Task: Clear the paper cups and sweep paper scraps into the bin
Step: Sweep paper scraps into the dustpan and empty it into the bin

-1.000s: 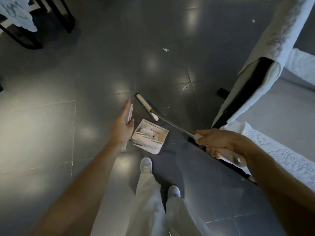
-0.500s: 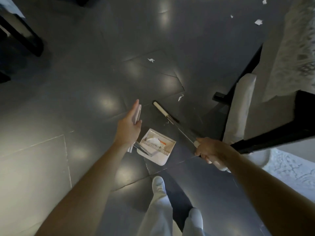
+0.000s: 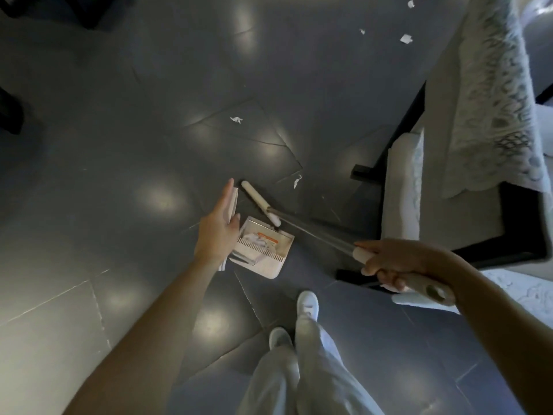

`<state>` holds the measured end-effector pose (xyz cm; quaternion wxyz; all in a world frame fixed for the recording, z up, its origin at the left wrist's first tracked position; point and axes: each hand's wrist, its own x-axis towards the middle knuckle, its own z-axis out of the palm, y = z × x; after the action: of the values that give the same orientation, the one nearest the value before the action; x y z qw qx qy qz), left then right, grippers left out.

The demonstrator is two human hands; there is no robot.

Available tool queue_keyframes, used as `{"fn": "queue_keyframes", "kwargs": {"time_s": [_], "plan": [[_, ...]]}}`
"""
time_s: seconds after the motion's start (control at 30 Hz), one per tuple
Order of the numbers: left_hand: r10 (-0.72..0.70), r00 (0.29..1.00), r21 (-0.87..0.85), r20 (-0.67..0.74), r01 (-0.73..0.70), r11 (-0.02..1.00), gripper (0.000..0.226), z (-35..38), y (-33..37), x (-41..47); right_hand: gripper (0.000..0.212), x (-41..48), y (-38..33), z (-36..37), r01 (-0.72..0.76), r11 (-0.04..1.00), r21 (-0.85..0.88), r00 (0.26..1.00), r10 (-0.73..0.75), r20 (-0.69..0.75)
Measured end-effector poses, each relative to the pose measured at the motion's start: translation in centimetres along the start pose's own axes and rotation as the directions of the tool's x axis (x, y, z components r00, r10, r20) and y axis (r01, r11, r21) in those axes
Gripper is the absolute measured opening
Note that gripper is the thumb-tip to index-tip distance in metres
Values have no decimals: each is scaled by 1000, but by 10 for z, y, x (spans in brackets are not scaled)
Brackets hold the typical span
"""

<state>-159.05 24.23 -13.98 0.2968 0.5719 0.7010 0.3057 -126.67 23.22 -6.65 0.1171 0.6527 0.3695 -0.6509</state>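
Head view, looking straight down past the person's arms to the floor. The left hand holds the upright white handle of the dustpan between thumb and fingers. The fingers lie nearly straight up along it, and the thumb presses in from the right. The pan sits flat on the dark tiled floor just right of that hand, with its toothed comb edge running across it. Inside lie white paper scraps and a bit with an orange stripe.

The right hand is wrapped round the beige grip of the broom. Its metal shaft slants down and left to a narrow white head. The near end of that head is at the pan's far rim; whether it touches, I can't tell.

Beyond the broom, 1 scrap lies just past the head beside a tile joint. Another is further out on the open floor, and 3 more lie well away at the top right. Along the right side stands dark-framed furniture draped with a white lace cloth. Below the pan are 2 white shoes and pale trouser legs.
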Motion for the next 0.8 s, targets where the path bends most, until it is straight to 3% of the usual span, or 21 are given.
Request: {"fn": "queue_keyframes", "kwargs": {"time_s": [0.17,0.27,0.47,0.57,0.67,0.8], "plan": [[52,998,14,-26,-52,999,73,5,4,51,52,23,-35,-24,80,990,-114,982,-98,-159],[58,998,21,-7,-58,998,72,10,9,92,45,55,-58,-50,93,992,-88,968,-110,-224],[89,993,24,77,-91,996,72,19,26,171,52,115,-103,-94,69,997,17,951,-61,-304],[77,988,29,135,-82,996,71,24,29,210,52,138,-124,-103,29,1000,12,961,-24,-275],[90,992,30,94,-93,995,71,27,32,239,49,148,-140,-98,5,998,-57,979,-16,-201],[110,989,44,97,-114,992,72,33,42,264,46,130,-151,-98,-28,1000,4,1000,28,-8]]}}
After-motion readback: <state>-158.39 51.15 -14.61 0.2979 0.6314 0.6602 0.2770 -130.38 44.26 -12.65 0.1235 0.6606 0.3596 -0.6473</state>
